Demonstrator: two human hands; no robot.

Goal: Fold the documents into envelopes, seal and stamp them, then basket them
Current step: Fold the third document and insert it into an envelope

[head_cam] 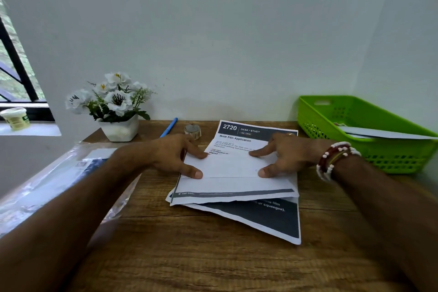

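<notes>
A printed document (231, 166) lies on the wooden desk (213, 244), its near part folded up over itself so the blank back shows. My left hand (176, 156) pinches the fold's left edge between thumb and forefinger. My right hand (282, 157) grips the right edge the same way. More printed sheets (267, 218) lie under it, one with a dark band sticking out toward me. A green plastic basket (317, 114) stands at the right with a white envelope (384, 134) inside.
A clear plastic sleeve of papers (59, 178) lies at the desk's left edge. Behind my hands are a blue pen (169, 127), a small tape roll (192, 131) and a white pot of artificial flowers (118, 111). A white tub (16, 118) sits on the window sill.
</notes>
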